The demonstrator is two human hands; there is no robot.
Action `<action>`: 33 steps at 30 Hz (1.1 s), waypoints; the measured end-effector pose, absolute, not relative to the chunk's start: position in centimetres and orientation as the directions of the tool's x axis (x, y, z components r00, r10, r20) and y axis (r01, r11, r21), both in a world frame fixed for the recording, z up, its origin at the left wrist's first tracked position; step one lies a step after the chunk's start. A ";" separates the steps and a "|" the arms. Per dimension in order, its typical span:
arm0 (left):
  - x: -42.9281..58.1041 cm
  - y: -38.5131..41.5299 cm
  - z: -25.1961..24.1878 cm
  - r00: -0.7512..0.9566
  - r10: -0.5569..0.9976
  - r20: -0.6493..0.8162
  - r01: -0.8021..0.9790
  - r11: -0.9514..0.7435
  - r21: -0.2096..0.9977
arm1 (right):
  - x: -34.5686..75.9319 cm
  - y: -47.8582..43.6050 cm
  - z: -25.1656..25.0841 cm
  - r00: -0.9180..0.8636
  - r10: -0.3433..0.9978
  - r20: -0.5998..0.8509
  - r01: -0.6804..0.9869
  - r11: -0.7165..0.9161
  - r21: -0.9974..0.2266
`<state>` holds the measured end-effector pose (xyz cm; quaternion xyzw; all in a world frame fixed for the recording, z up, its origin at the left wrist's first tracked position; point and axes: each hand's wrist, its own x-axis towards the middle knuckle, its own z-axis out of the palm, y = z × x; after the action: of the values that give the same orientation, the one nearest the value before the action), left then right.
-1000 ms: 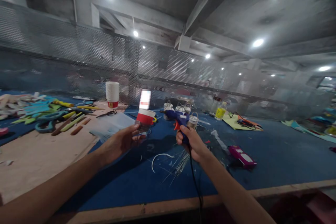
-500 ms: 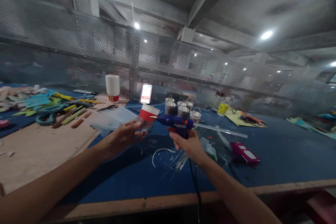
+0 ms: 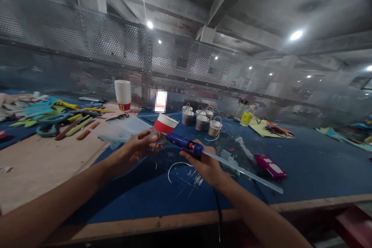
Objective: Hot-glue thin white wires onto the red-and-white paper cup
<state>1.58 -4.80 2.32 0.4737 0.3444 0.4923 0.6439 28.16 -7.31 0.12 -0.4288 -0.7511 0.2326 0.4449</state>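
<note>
My left hand [image 3: 142, 145] is closed round the lower part of a red-and-white paper cup [image 3: 165, 124], which is tilted to the right. Around the cup's base is a greyish wrapping, partly hidden by the fingers. In my right hand [image 3: 207, 162] is a blue glue gun [image 3: 184, 143], its nozzle end against or close to the cup's lower side; I cannot tell whether it touches. A long clear glue stick [image 3: 247, 172] sticks out of the gun's back, pointing down to the right. Loose wires [image 3: 197, 180] and a curved white cord [image 3: 171, 168] lie below the hands.
Several small handled buckets [image 3: 201, 121] stand behind the gun. A stack of paper cups [image 3: 123, 93] is at the back left, near scissors [image 3: 49, 126] and markers. To the right are a magenta box [image 3: 270, 166] and a yellow-labelled bottle [image 3: 246, 118]. A perforated metal screen [image 3: 177, 62] runs behind.
The glue gun has turned so its nozzle points down at the cup's lower side and its glue stick slopes lower to the right. The cup, still in my left hand, has barely moved.
</note>
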 end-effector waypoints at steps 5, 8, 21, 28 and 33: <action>1.6 -4.9 2.3 0.286 0.957 0.046 -0.301 0.044 0.953 | 28.1 -7.6 0.7 -0.284 0.782 0.555 0.587 0.599 -0.544; 1.6 -4.7 2.1 0.263 0.964 0.046 -0.292 0.034 0.956 | 28.1 -7.7 1.0 -0.312 0.773 0.552 0.614 0.608 -0.503; 1.8 -4.5 2.0 0.200 0.978 0.060 -0.247 -0.009 0.969 | 28.4 -7.9 0.9 -0.374 0.716 0.590 0.654 0.655 -0.379; 1.7 -4.4 2.0 0.194 0.980 0.048 -0.261 0.004 0.965 | 28.3 -8.0 1.0 -0.358 0.727 0.585 0.679 0.633 -0.371; 1.5 -4.2 1.7 0.210 0.976 0.061 -0.254 -0.005 0.967 | 28.3 -8.0 0.9 -0.353 0.720 0.598 0.679 0.637 -0.366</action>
<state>1.52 -4.25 1.69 0.4923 0.3666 0.5103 0.6024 28.26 -8.00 0.94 -0.4252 -0.8222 0.0272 0.3775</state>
